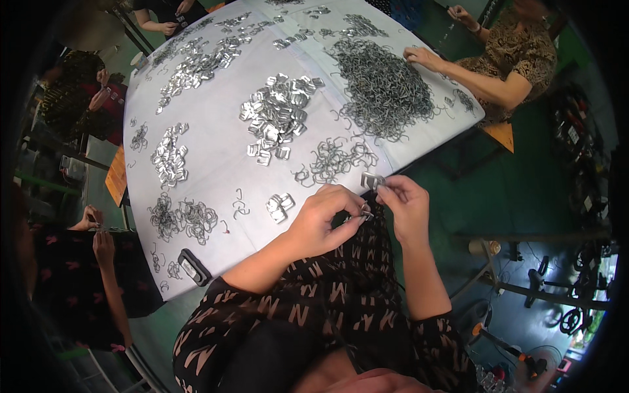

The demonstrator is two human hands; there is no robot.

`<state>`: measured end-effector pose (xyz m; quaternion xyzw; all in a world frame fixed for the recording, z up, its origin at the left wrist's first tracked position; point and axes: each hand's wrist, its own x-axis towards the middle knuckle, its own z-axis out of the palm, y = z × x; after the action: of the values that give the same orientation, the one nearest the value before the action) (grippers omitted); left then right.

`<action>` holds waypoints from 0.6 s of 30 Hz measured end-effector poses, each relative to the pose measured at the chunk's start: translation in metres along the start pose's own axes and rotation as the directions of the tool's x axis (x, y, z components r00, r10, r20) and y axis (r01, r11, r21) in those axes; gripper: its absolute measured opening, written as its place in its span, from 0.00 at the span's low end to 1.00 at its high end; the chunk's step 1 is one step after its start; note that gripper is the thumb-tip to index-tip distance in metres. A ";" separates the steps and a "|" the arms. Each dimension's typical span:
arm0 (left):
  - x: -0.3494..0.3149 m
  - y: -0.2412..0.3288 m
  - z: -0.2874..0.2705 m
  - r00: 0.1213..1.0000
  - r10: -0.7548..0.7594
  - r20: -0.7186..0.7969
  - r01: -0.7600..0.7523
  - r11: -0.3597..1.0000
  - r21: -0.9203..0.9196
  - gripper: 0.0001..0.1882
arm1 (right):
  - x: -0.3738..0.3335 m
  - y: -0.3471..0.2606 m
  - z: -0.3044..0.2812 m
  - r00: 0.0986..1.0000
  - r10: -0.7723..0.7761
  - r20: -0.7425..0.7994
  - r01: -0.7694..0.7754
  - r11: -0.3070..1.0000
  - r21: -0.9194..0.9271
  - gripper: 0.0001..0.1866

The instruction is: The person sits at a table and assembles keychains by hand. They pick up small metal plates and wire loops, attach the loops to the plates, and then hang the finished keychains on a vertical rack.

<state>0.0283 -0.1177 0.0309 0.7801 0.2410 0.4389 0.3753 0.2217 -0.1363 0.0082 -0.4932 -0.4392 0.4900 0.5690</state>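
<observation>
My right hand [407,203] pinches a flat silver metal buckle [371,180] between thumb and fingers, just off the table's near edge. Beside it, my left hand [325,219] is closed, thumb against fingertips, on a small bent wire hook [367,214]; part of it is hidden by the fingers. The two hands are close together but apart, above my lap. Just beyond them lies a loose pile of grey wire hooks [334,160]. A small group of silver buckles [280,207] rests on the table to the left of my left hand.
The white-covered table [216,141] holds a large heap of wire hooks [380,88] and a pile of buckles [278,114]. A black rectangular device [194,267] lies at its near left edge. Co-workers sit around it; one reaches a hand [422,57] to the heap.
</observation>
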 end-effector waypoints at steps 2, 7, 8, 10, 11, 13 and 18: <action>-0.002 -0.006 0.016 1.000 -0.005 -0.012 0.005 1.000 0.018 0.07 | -0.020 0.000 -0.008 0.999 -0.039 0.007 0.039 0.998 0.044 0.05; -0.007 -0.011 0.039 0.999 -0.042 0.028 0.040 0.997 0.060 0.08 | -0.043 0.010 -0.018 0.982 -0.171 -0.082 0.163 0.982 -0.095 0.05; -0.007 -0.012 0.042 0.999 -0.036 0.034 0.033 0.997 0.074 0.08 | -0.044 0.014 -0.021 0.975 -0.201 -0.091 0.186 0.970 -0.155 0.05; -0.010 -0.019 0.050 1.000 -0.008 0.012 0.007 0.996 0.084 0.08 | -0.046 0.018 -0.023 0.972 -0.216 -0.092 0.196 0.963 -0.184 0.05; -0.012 -0.021 0.053 1.000 0.007 0.000 -0.007 0.996 0.089 0.08 | -0.046 0.019 -0.024 0.970 -0.223 -0.092 0.202 0.959 -0.199 0.04; -0.014 -0.023 0.054 0.997 -0.076 0.029 0.072 0.990 0.121 0.08 | -0.047 0.022 -0.025 0.970 -0.227 -0.086 0.201 0.950 -0.239 0.04; -0.023 -0.037 0.061 0.989 -0.145 0.030 0.138 0.977 0.165 0.09 | -0.049 0.036 -0.022 0.967 -0.228 -0.112 0.199 0.955 -0.222 0.05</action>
<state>0.0674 -0.1349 -0.0303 0.7980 0.3230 0.3735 0.3456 0.2324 -0.1864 -0.0314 -0.5319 -0.4991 0.3419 0.5925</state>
